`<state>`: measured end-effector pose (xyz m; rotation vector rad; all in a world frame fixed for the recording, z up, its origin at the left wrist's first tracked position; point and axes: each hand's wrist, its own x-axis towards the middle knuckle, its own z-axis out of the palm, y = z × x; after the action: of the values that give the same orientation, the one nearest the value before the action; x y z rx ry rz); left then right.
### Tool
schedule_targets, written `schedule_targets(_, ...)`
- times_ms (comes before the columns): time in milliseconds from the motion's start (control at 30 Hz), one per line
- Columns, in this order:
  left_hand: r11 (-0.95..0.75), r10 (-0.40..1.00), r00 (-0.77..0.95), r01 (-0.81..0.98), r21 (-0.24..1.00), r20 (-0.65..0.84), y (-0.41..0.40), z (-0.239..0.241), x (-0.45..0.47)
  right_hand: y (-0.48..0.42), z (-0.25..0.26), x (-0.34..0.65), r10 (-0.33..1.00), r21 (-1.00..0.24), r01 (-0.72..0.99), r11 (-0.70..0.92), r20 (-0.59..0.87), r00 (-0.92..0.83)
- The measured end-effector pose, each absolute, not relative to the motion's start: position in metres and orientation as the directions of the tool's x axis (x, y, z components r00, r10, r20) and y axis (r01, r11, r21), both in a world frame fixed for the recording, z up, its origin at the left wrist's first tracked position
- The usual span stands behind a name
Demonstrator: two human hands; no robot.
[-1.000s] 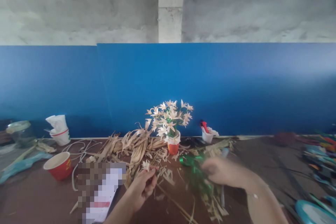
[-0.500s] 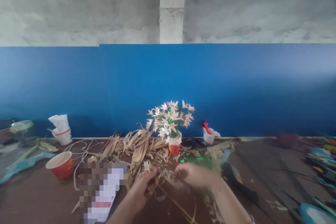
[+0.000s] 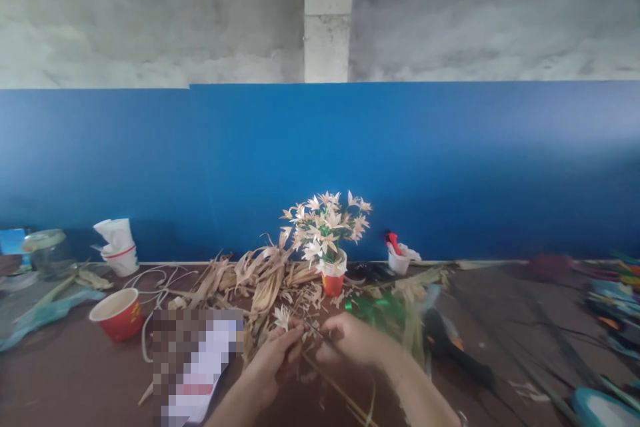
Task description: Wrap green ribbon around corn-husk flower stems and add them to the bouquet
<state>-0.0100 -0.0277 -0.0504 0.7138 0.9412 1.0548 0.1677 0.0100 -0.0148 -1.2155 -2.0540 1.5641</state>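
Observation:
My left hand [image 3: 274, 361] is closed in a pinch on a small pale husk flower [image 3: 281, 316] held just above the brown table [image 3: 75, 380]. My right hand [image 3: 350, 341] is pinched too, on a thin dark stick [image 3: 316, 331] that runs toward the flower. The two hands nearly touch. Behind them lies a pile of dried husks [image 3: 255, 280]. A small red and white pot of finished husk flowers [image 3: 327, 233] stands beyond it.
A red paper cup [image 3: 117, 313] and stacked white cups [image 3: 116, 247] stand at the left, near a glass jar [image 3: 45, 252]. Green ribbon [image 3: 375, 310] and a dark tool [image 3: 450, 347] lie to the right. A white cup with a red item [image 3: 396, 255] stands by the blue wall.
My right hand has come in from the right, away from the green ribbon, and now meets my left hand at the flower. My left hand stayed almost still.

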Motion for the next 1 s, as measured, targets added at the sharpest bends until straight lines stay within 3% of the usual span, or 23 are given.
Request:
schedule_targets(300, 0.369, 0.926, 0.234, -0.383, 0.847, -0.298, -0.026, -0.054, -0.014, 0.004, -0.011, 0.162, 0.802, -0.847, 0.489, 0.207, -0.139, -0.581)
schedule_targets(1000, 0.375, 0.925, 0.23, -0.412, 0.83, -0.303, -0.025, -0.053, -0.018, -0.001, -0.009, 0.155, 0.807, -0.826, 0.504, 0.252, -0.108, -0.581)
